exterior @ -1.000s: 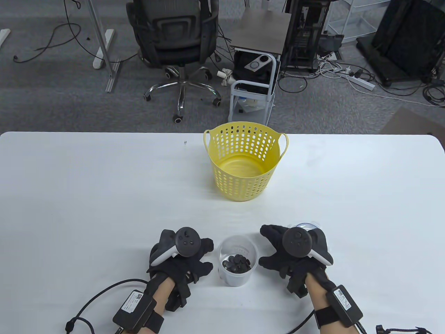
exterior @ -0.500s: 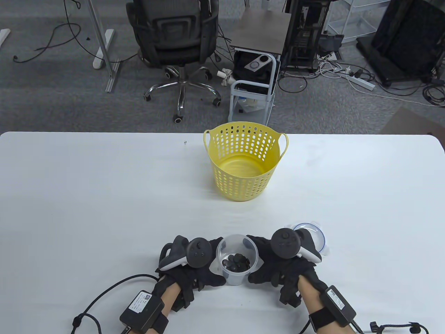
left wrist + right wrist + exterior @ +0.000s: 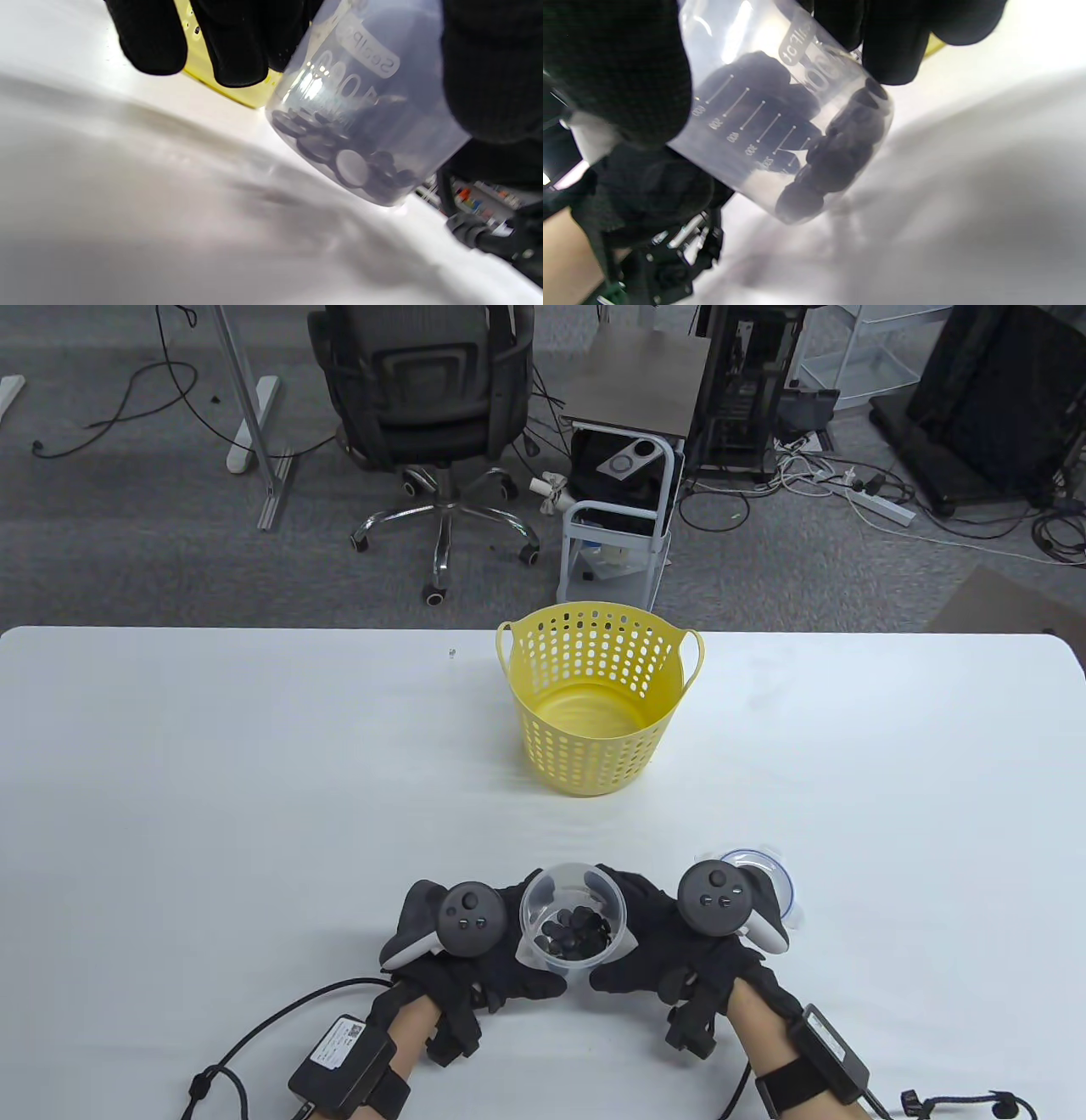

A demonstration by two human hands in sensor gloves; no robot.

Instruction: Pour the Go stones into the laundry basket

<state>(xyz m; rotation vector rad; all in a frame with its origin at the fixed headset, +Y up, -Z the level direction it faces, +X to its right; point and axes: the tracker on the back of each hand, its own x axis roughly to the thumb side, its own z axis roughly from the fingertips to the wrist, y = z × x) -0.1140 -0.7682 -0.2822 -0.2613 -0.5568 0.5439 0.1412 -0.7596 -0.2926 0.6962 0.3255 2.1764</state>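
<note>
A clear plastic cup [image 3: 573,925] with black Go stones [image 3: 577,931] in its bottom is lifted off the table near the front edge and tilts a little. My left hand [image 3: 496,954] grips its left side and my right hand [image 3: 649,937] grips its right side. The wrist views show the cup [image 3: 365,110] [image 3: 780,127] clear of the table, with the stones [image 3: 339,152] [image 3: 835,148] heaped at its base. The yellow perforated laundry basket [image 3: 601,697] stands upright and empty at the table's far middle, well beyond the cup.
The cup's round clear lid [image 3: 759,878] lies on the white table [image 3: 212,780] just right of my right hand. Beyond the far edge are an office chair [image 3: 428,407] and a small cart [image 3: 624,500]. A tiny object [image 3: 451,652] lies left of the basket.
Both hands closed in from either side of the cup, gripped it, and lifted it slightly off the table, tilting it. The lid and the basket have not moved.
</note>
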